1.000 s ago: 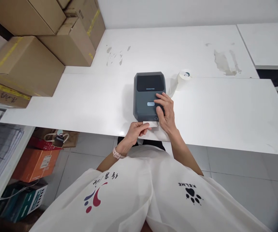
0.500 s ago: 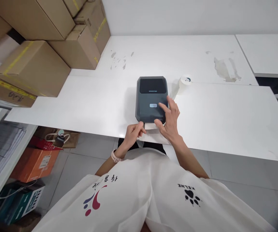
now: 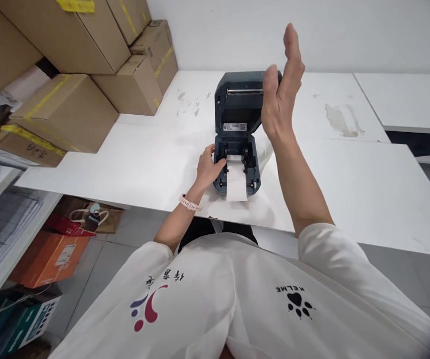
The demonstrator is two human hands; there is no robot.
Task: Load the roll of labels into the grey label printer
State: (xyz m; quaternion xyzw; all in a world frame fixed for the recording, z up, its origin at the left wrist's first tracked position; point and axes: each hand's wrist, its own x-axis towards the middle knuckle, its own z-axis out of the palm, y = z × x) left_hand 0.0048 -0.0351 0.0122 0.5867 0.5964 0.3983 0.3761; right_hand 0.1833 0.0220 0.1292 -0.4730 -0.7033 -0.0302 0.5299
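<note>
A dark blue-grey label printer (image 3: 257, 182) stands on the white table with its lid (image 3: 222, 107) raised. Inside the base, a white paper strip (image 3: 236, 182) runs over the black holders and hangs out past the front edge. My left hand (image 3: 209, 167) grips the base's left wall, thumb over the inner side and fingers outside. At the lid's right edge is my right hand (image 3: 280, 102), its fingers stretched upward and the palm side against or close to the lid. Behind my right wrist, part of a white paper strip (image 3: 265, 154) shows beside the printer.
Cardboard boxes (image 3: 65, 109) are stacked at the table's left end. Below on the left, an orange box (image 3: 48, 257) and a teal box (image 3: 28, 321) stand on the floor by a shelf. A white wall (image 3: 330, 35) rises behind the table (image 3: 143, 159).
The printer's lid has swung up and back, showing its inside. My right hand rose from the printer's front to the lid; my left moved from the front edge to the left wall.
</note>
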